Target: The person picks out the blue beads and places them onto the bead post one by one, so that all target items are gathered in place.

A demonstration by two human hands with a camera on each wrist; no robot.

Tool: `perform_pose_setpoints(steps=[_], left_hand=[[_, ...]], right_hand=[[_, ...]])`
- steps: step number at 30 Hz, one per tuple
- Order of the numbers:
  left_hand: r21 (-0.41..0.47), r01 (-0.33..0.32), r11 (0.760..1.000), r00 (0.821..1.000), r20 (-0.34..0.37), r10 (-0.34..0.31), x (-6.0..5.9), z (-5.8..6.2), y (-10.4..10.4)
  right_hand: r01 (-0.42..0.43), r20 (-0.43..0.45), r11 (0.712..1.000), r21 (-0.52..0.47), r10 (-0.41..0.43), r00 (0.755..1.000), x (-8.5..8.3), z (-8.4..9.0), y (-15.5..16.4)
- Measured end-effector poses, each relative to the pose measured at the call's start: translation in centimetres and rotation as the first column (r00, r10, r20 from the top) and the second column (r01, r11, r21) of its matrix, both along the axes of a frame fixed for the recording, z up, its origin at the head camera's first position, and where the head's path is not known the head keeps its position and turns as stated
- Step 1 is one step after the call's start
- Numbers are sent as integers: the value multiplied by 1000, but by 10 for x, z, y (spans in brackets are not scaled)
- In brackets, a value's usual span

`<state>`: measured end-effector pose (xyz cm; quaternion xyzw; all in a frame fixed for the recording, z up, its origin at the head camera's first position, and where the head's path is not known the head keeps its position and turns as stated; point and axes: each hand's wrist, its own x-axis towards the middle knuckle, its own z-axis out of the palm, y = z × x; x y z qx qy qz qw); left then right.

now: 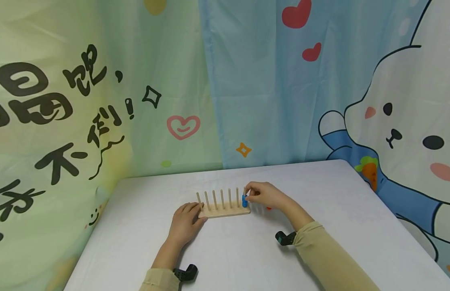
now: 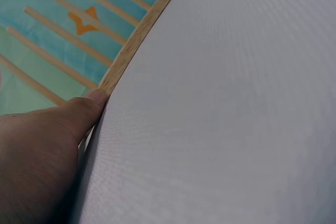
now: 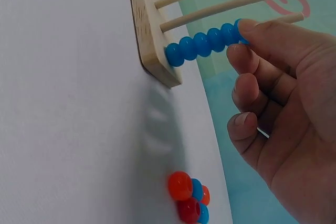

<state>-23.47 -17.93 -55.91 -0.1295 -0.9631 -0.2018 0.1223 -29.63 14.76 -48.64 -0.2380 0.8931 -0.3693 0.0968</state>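
Observation:
A wooden peg stand (image 1: 226, 212) with a row of upright pegs stands on the white table. My left hand (image 1: 185, 222) grips its left end, the thumb (image 2: 86, 106) against the front edge of the base. At the other end, a column of blue beads (image 3: 202, 44) is threaded on the rightmost peg; the other pegs are bare. With thumb and forefinger, my right hand (image 3: 283, 72) pinches the uppermost blue bead (image 3: 242, 31) on that peg. The peg's tip sticks out past the thumb, and the other fingers are bent beside the column.
Several loose beads lie on the table to the right of the stand, among them an orange bead (image 3: 180, 185), a red bead (image 3: 188, 211) and blue ones. Behind the table (image 1: 239, 254) hangs a printed curtain (image 1: 247, 81). Each wrist carries a black device (image 1: 284, 238).

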Motion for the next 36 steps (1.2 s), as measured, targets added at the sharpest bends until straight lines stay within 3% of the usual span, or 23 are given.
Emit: perform_pose_setpoints(steps=[9,17,24,29,36], left_hand=[[-1,4,1000,1000,-9,-4,0,-1,-1],[3,7,1000,1000,-16,-7,0,-2,-1],[6,9,1000,999,-31,-9,1,0,0],[-6,3,1000,1000,-24,-3,1,0,-1],[4,3,1000,1000,1,-3,1,2,0]], right_hand=[[98,15,995,4,-98,995,-10,4,27],[198,26,976,89,-201,979,-20,0,63],[188,103,975,116,-200,974,-26,-19,88],[116,174,986,118,-136,975,-26,-28,94],[119,168,987,109,-136,976,-24,-32,96]])
